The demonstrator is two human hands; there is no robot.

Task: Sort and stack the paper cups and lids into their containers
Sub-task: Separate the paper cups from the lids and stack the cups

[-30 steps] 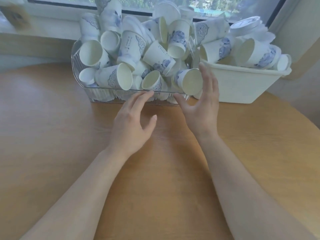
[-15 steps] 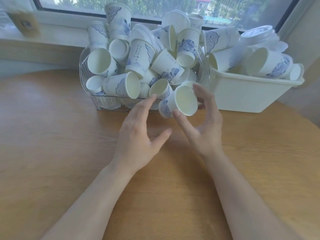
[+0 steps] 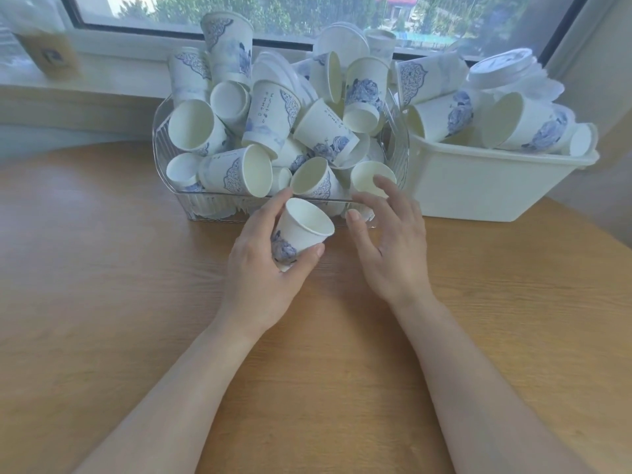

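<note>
Paper cups heaped in two bins on a wooden table [image 3: 102, 268].
The left hand [image 3: 263, 268] grips a small cup [image 3: 302, 234] before the clear bin [image 3: 398, 155]; the right hand [image 3: 393, 248], fingers loosely spread, holds nothing. A white tub [image 3: 478, 189] alongside holds cups and lids [image 3: 502, 71].

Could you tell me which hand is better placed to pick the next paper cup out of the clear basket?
The right hand, probably. It is open and empty, its fingertips already at a small cup by the clear basket's front rim. The left hand is occupied, gripping a small paper cup above the table.
</note>
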